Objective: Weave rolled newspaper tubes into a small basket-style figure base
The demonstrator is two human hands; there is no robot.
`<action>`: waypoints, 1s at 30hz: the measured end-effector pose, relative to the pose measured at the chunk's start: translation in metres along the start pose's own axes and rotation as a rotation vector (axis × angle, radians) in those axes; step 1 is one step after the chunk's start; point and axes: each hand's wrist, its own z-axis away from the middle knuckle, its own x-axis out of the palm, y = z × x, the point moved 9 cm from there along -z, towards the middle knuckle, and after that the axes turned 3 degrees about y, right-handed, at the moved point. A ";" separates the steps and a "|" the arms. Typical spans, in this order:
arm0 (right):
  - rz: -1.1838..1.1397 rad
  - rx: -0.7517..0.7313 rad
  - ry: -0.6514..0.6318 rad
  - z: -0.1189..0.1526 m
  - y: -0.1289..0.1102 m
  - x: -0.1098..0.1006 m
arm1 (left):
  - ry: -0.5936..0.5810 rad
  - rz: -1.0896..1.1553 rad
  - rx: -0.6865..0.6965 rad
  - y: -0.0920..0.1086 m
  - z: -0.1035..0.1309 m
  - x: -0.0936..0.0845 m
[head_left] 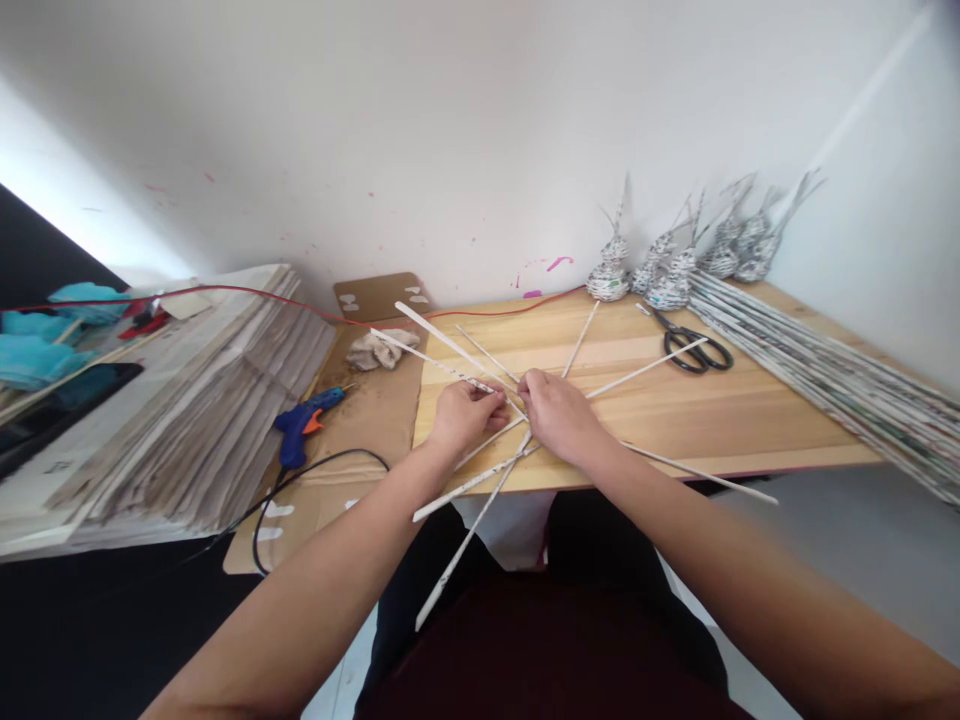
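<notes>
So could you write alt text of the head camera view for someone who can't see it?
Seen from above, a person's left hand and right hand pinch the crossing point of several thin rolled paper sticks fanned out on a wooden table. Scissors and a pile of more sticks lie to the right, a blue glue gun to the left.

Bare forearms, no sleeves; dark maroon garment over the lap.

scissors (694, 346) right of crossed sticks (480, 383)

A wooden table (750, 420) carries crossed paper sticks (465, 375), scissors (694, 345), seemingly 5 woven cones (609, 272).
</notes>
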 end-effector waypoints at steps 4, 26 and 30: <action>-0.012 -0.009 -0.013 0.000 0.001 0.002 | 0.004 -0.048 -0.103 -0.001 -0.012 0.006; -0.160 0.006 0.021 -0.002 0.007 -0.005 | -0.039 -0.691 0.650 0.042 -0.037 0.030; -0.206 0.158 0.072 -0.003 0.022 -0.004 | -0.040 -0.634 0.610 0.041 -0.040 0.029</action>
